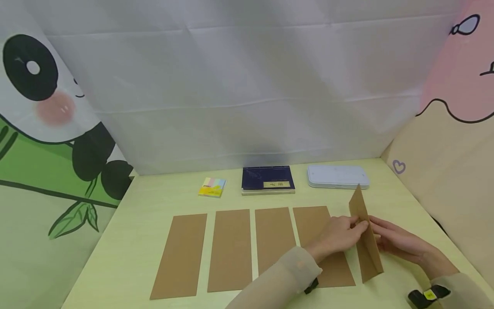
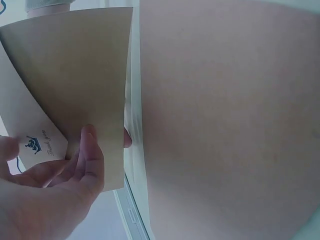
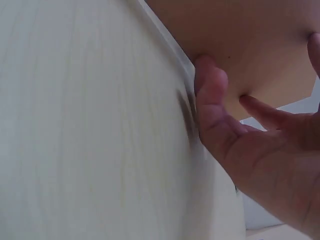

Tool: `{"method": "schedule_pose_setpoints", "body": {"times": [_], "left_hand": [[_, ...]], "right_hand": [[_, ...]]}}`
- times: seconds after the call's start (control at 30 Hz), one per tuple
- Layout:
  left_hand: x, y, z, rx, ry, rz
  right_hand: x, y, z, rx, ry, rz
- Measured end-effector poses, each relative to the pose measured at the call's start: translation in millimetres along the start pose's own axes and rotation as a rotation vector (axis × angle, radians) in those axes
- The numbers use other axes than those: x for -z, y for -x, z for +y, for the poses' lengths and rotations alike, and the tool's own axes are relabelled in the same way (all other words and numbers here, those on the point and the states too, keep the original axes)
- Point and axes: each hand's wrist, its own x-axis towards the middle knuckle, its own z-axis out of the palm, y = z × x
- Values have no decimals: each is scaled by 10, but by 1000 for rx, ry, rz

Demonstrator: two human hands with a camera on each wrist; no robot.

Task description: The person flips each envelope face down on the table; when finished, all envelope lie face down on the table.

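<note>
A folded brown kraft card [image 1: 360, 205] stands upright on its edge at the right of the table, its panels spread at an angle. My left hand [image 1: 341, 234] pinches it from the left. In the left wrist view, the fingers of that hand [image 2: 70, 185] lie by a panel printed with a small blue crown [image 2: 33, 145] and script. My right hand [image 1: 401, 241] is on the card's other side; in the right wrist view, several fingertips [image 3: 210, 75] touch one brown face. Flat brown kraft rectangles [image 1: 231, 251] lie in a row left of the card, the rightmost partly behind my left arm.
Along the back stand a sticky-note pack [image 1: 212, 187], a dark blue notebook [image 1: 266, 178] and a pale blue tin case [image 1: 338, 176]. A white cloth wall [image 1: 247, 86] rises behind the table, and painted panels flank both sides.
</note>
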Motion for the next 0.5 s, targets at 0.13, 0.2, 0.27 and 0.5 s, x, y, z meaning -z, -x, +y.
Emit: {"method": "schedule_pose_setpoints", "body": {"times": [0.13, 0.2, 0.27, 0.5], "left_hand": [[5, 4, 17, -12, 5, 4], [8, 8, 29, -6, 9, 1], [14, 12, 43, -3, 15, -5], [25, 41, 71, 4, 114, -2]], "right_hand": [[-23, 5, -23, 2, 73, 60], [-35, 6, -34, -7, 108, 79], [-40, 4, -38, -12, 132, 83], [-22, 10, -30, -15, 188, 113]]}}
